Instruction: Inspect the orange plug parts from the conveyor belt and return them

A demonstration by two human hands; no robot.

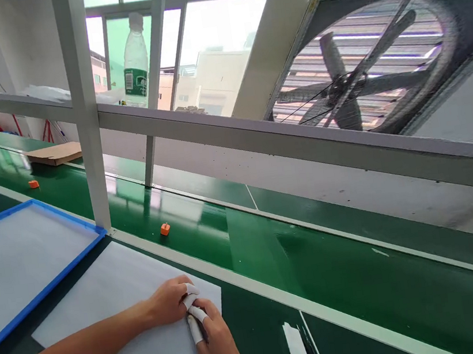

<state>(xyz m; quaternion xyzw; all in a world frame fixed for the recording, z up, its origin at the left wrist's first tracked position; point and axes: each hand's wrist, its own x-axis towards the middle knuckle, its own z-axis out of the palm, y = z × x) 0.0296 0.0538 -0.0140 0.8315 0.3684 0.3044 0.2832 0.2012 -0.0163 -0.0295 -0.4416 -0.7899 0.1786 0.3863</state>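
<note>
My left hand (171,303) and my right hand (220,341) meet over a large white sheet (136,277) on the dark green bench. White coverings wrap several fingertips on both hands. The fingers are bent and pressed together, the two sets of fingertips touching. Whatever sits between them is hidden or too small to name. My left forearm lies across the sheet from the lower left.
A blue-framed white panel (13,264) lies left. Behind runs a green conveyor belt (264,254) with small orange pieces (165,229). A bottle (134,62) stands on the shelf rail (256,131). White paper (296,346) lies right of my hands.
</note>
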